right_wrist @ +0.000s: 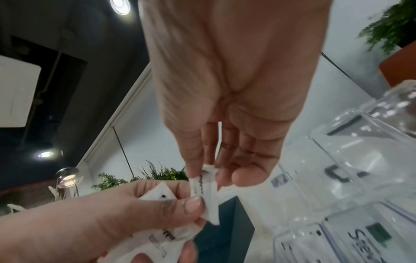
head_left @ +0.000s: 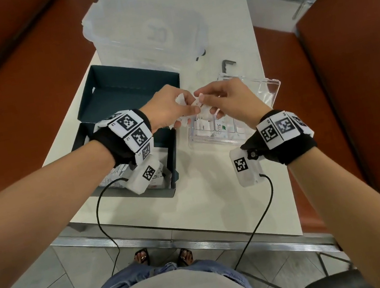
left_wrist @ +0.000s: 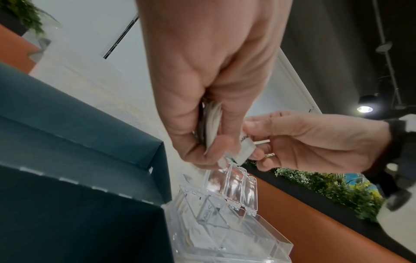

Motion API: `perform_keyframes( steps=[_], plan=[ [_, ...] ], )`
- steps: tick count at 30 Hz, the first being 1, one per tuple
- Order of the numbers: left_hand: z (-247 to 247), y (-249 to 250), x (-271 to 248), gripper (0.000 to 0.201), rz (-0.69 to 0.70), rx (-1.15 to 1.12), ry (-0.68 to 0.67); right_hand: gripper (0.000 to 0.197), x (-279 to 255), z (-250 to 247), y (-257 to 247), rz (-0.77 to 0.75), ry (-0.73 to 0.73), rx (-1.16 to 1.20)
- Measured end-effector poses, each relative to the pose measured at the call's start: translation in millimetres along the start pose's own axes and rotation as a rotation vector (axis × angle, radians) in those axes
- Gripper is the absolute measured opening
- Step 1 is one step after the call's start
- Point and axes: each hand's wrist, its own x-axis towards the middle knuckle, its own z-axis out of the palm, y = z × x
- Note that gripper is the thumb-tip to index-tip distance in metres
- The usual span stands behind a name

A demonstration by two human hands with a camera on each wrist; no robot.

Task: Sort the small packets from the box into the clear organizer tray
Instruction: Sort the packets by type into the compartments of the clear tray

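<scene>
Over white table (head_left: 195, 206), both hands (head_left: 192, 107) apparently pinching one packet (head_left: 198, 104).

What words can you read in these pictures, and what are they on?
"Stev": on a packet with a green mark in the clear organizer tray; the rest is hidden.
Black print on the packet pinched by the right hand: too blurred.
Print on the packets held by the left hand: too blurred.
Wrist marker squares: patterns, tiny labels unreadable.
</scene>
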Motion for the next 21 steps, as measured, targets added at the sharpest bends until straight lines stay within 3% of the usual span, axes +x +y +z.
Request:
perform_keyframes(
  steps=[7,14,21],
  plan=[
    [-9.5,-5.0,18.5,0.02,-0.038,0.002,0.129,0.008,24.3,-17.7,6.5,-0.081,0.194,-0.123],
    [-16.6,-16.5,28.2,0.017,-0.051,-0.026,0.15,0.012,46.9,-1.2,34.9,-0.057,0.085,-0.515],
    [-15.6,-19.1,33.4,0.012,-0.041,-0.034,0.14,0.023,60.7,19.6,47.3,-0.025,-0.008,-0.694]
  ],
)
